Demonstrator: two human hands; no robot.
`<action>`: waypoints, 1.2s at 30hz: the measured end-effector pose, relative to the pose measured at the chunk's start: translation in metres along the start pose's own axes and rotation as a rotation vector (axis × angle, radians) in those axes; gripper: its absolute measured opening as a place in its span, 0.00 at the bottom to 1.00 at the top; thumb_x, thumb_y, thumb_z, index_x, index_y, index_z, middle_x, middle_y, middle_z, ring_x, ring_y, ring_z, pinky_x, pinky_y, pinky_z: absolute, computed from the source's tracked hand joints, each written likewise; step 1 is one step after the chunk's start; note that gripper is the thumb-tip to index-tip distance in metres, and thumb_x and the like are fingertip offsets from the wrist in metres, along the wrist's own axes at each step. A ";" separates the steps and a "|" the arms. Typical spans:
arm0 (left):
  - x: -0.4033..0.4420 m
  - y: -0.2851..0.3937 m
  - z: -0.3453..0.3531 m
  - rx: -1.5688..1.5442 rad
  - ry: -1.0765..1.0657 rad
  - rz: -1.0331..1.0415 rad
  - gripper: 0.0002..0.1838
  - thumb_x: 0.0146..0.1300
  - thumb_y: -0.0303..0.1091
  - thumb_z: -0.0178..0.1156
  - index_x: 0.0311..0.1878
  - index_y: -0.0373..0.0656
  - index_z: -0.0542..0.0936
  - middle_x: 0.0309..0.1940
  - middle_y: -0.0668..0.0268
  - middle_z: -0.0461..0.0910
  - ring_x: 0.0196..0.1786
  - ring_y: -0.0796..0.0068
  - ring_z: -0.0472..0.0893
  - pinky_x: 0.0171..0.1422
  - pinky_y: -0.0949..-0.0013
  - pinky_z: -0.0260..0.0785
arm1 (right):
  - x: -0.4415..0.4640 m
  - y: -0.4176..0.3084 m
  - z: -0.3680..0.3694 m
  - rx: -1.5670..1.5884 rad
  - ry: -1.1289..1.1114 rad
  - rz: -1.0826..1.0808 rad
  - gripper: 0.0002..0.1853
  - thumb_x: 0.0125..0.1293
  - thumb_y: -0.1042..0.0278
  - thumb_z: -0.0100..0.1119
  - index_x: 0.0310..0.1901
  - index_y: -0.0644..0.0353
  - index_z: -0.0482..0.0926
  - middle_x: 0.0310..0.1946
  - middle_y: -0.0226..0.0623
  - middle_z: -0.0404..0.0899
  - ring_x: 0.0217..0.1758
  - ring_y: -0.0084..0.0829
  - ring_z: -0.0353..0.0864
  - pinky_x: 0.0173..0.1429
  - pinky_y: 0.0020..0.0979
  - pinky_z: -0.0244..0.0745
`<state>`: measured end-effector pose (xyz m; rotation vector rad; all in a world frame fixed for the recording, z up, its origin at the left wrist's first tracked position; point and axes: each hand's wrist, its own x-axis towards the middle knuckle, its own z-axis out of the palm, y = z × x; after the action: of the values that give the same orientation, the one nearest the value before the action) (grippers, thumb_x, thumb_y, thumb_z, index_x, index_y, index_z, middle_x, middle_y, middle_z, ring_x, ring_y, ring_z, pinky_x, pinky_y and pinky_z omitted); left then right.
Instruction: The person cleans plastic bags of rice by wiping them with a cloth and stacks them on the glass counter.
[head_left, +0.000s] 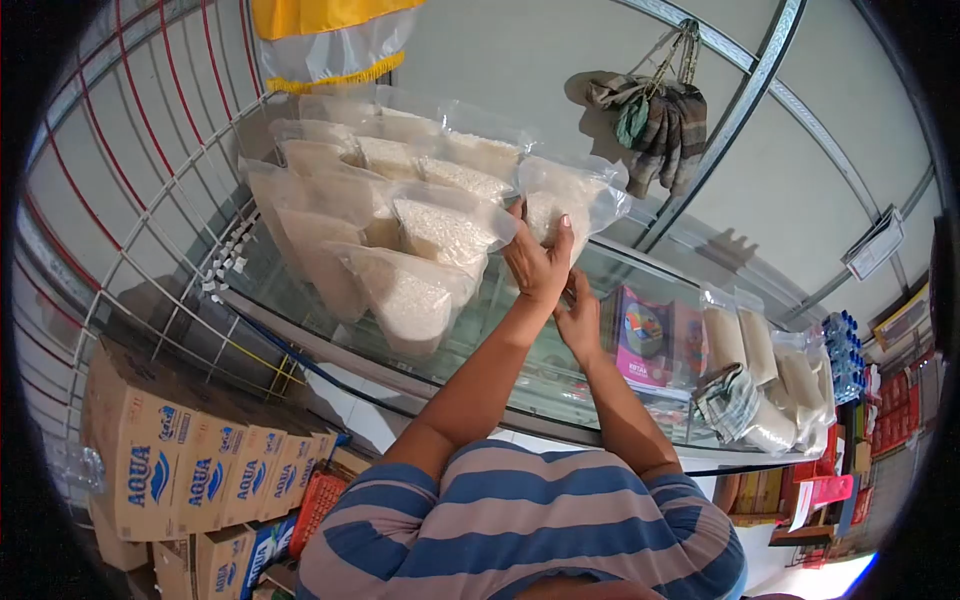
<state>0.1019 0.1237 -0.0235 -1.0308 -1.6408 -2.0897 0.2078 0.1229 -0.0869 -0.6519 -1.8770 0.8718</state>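
Clear plastic bags of white rice (405, 305) stand in rows on a glass display counter (480, 345). At the right end of the rows, my left hand (540, 262) is closed on one bag of rice (557, 205), its thumb across the front and its fingers partly hidden by the bag. My right hand (578, 318) is just below, with curled fingers at the lower edge of the same bag. The bag leans slightly, its loose plastic top towards the wall.
Purple boxes (645, 335) show at the counter's middle, with more filled bags (775, 370) and a checked cloth (728, 402) further right. A wire rack (150, 210) borders the left side. Cartons (200, 470) stand on the floor. A cloth bundle (665, 115) hangs on the wall.
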 end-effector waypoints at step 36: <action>-0.100 0.059 0.007 -0.200 -0.525 0.602 0.16 0.49 0.23 0.57 0.44 0.41 0.78 0.62 0.50 0.67 0.62 0.49 0.68 0.70 0.50 0.57 | -0.106 -0.067 -0.303 -0.927 0.773 0.478 0.22 0.56 0.69 0.56 0.55 0.60 0.75 0.42 0.55 0.79 0.41 0.56 0.79 0.47 0.45 0.75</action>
<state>0.2114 0.0927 -0.0491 -1.9761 -1.0933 -1.6700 0.5210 0.0929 0.0049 -1.7559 -1.3222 -0.0962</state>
